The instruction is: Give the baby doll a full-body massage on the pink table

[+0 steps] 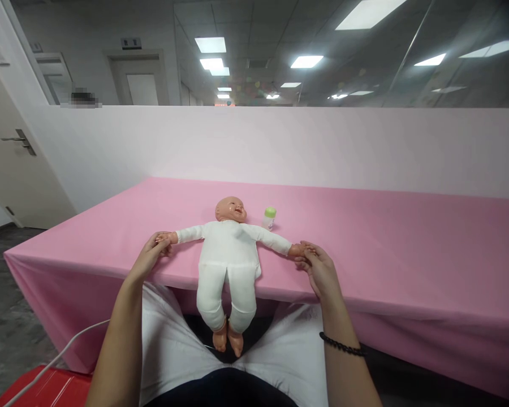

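A baby doll (229, 243) in white clothes lies on its back on the pink-covered table (390, 243), its head toward the wall and its lower legs hanging past the near edge. Both of its arms are stretched out sideways. My left hand (156, 252) is closed round the doll's hand on the left. On the right, my right hand (317, 264) grips the doll's other hand between thumb and fingers. A small bottle with a green cap (269, 217) stands just right of the doll's head, above its arm.
Behind the table runs a white wall (322, 147) with glass above it. A door (17, 141) is at the far left. A red object (46, 390) and a white cable (68, 345) are at the lower left, beside my left forearm.
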Demonstrator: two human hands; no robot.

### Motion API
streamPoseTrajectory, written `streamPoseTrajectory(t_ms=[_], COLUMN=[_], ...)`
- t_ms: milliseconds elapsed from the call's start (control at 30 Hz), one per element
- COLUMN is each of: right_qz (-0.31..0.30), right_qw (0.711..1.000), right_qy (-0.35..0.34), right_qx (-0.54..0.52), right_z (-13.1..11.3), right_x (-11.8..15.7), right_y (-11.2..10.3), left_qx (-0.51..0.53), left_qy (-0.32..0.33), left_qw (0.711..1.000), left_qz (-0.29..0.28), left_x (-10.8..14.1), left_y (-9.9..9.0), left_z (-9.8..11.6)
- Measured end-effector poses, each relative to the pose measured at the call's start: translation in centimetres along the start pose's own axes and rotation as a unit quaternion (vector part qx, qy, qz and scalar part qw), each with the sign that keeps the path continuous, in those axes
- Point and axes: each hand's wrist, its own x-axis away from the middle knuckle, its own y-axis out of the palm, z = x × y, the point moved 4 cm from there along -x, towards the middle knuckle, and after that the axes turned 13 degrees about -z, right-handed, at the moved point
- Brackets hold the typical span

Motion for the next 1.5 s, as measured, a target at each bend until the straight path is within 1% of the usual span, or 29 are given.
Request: streamPoseTrajectory(t_ms=[167, 367, 500, 667, 833, 1067, 1167, 1300, 1400, 1500], right_qz=[0.002, -0.005, -0.016, -0.01, 0.002, -0.002, 0.0, -0.002, -0.003, -0.013], right_qw=[1.0, 1.0, 1.0, 1.0, 1.0, 1.0, 1.0, 1.0, 1.0, 0.999], right_qy=[-0.008, -0.002, 0.001, -0.004, -0.007, 0.009, 0.007, 0.002, -0.003, -0.008], right_qx=[-0.003, -0.008, -0.006, 0.001, -0.002, -0.006, 0.004, 0.014, 0.02, 0.034], right_z=[0.18, 0.35, 0.2, 0.18, 0.46, 0.51, 0.3, 0.06, 0.07, 0.15], right_x=[-0.09, -0.21, -0.15, -0.12, -0.26, -0.35, -0.19, 0.04, 0.12, 0.15], right_y=[-0.04, -0.37, -0.3, -0.16, -0.27, -0.42, -0.18, 0.22, 0.31, 0.37], left_qx=[-0.027, 0.024, 0.032, 0.009, -0.012, 0.031, 0.015, -0.032, -0.041, -0.033], left_qy=[0.005, -0.006, -0.005, 0.0, 0.004, -0.007, -0.007, 0.006, 0.012, 0.009], left_qw=[1.0, 1.0, 0.999, 1.0, 1.0, 0.999, 1.0, 0.999, 0.999, 0.997], left_qz=[0.01, 0.006, 0.001, -0.005, 0.01, 0.005, 0.003, 0.008, 0.026, 0.063], left_x=[0.04, -0.41, -0.32, -0.11, -0.11, -0.19, -0.15, -0.07, 0.06, 0.2], left_y=[-0.16, -0.04, 0.06, -0.07, -0.11, 0.19, 0.07, -0.13, -0.13, -0.2], left_z=[-0.14, -0.29, -0.09, -0.15, -0.08, 0.07, -0.06, -0.24, -0.12, 0.09])
